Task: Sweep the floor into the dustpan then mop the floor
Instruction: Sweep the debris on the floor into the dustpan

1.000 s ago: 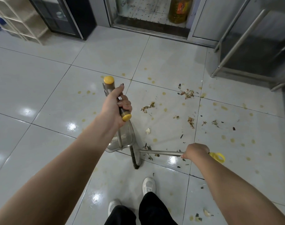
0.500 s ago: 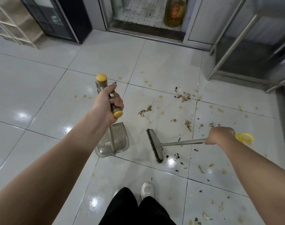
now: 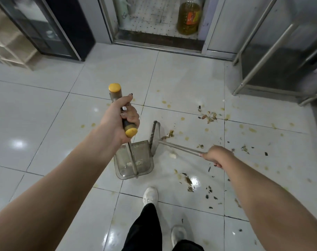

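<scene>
Both arms reach forward, left hand (image 3: 117,120) and right hand (image 3: 217,155) clenched.

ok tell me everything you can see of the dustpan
The dustpan is a smoky see-through plastic tray with rounded back corners and a row of pale comb teeth inside. A thin metal rod rises from its back to a dark grip capped yellow at both ends, which the left hand grips. It sits low on the tiled floor, mouth facing away from the person, with the brush head at its far right corner. Nothing swept shows inside it yet.
</scene>
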